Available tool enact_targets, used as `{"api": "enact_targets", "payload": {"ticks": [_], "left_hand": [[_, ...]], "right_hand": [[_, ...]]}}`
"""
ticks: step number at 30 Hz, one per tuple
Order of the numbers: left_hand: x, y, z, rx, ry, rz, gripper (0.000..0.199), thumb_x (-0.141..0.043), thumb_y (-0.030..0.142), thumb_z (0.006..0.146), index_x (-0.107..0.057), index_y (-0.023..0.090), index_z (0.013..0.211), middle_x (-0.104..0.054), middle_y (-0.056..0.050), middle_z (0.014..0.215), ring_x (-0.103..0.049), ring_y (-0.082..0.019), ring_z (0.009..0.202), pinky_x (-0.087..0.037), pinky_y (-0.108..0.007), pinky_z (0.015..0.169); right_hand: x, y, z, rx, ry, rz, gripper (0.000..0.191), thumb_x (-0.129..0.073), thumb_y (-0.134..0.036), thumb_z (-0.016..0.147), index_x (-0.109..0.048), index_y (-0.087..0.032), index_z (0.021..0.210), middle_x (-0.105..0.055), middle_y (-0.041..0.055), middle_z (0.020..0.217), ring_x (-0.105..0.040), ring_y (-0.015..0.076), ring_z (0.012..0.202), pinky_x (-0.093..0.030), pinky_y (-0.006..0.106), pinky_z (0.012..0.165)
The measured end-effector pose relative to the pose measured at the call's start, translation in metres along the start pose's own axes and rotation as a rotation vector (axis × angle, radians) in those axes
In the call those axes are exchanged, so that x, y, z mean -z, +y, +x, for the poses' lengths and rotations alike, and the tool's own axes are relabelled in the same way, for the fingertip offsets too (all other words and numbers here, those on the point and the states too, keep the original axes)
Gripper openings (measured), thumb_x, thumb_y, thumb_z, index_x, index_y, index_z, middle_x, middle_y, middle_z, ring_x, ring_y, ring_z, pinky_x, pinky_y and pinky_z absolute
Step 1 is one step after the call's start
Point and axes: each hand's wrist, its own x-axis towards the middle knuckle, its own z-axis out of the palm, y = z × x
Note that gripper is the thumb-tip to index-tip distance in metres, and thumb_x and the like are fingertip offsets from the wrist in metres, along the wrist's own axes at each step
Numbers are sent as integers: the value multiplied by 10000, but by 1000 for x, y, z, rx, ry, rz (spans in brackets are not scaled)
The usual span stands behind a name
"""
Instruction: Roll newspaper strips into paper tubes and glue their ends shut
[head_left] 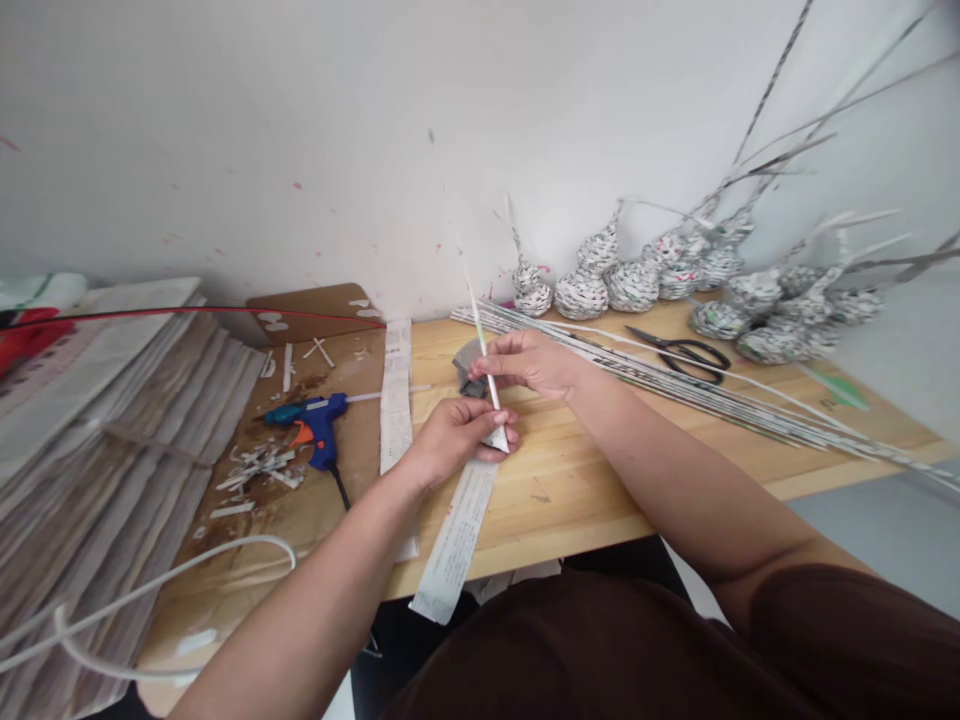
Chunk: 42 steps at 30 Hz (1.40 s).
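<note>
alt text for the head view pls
Both hands roll a paper strip around a thin stick on a wooden table: left hand at the corner, right hand pinching the stick. A blue glue gun lies left, scissors right.

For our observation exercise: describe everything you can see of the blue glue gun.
The blue glue gun lies on its side on brown cardboard, left of both hands, untouched. It looks plastic, with an orange trigger, a black cord trailing toward the table's front edge, and a pale glue stick protruding from its back. Paper scraps lie beside it.
</note>
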Motion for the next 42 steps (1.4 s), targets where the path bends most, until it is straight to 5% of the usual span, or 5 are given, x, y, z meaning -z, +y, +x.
{"api": "enact_targets", "payload": {"ticks": [21,26,31,37,42], "left_hand": [[0,1,-1,9,-6,-27,347,-726,423,730,-691,115,885,-702,-85,789,-664,-172,743,-548,-293,661],[-1,2,-1,12,17,-25,332,-730,416,727,-697,113,859,-703,-86,806,-664,-168,746,-547,-288,668],[-2,1,0,11,25,-8,318,-727,402,732,-704,122,881,-707,-83,817,-662,-166,754,-548,-283,656],[-2,1,-1,-7,11,63,294,-709,410,745,-708,133,842,-705,-74,796,-662,-170,766,-556,-298,690],[-2,1,-1,-51,23,94,303,-696,427,754,-707,133,826,-705,-71,812,-662,-172,784,-562,-308,709]], "right_hand": [[4,-3,-1,84,66,-16,248,-789,-366,702,-668,-151,730,-688,33,804,-634,141,762,-519,259,682],[4,-4,-2,19,-126,-85,294,-738,-385,761,-707,-136,912,-698,71,943,-637,153,851,-520,275,754],[3,-3,0,96,37,-60,262,-805,-354,684,-686,-138,773,-704,51,870,-641,146,799,-512,246,697],[18,-15,-11,-16,-294,-183,479,-719,-337,789,-599,-186,1228,-696,86,1057,-655,170,942,-514,279,807],[23,-15,-11,10,-345,-350,304,-709,-310,784,-714,-163,1050,-710,61,1020,-650,173,954,-492,293,863]]}}
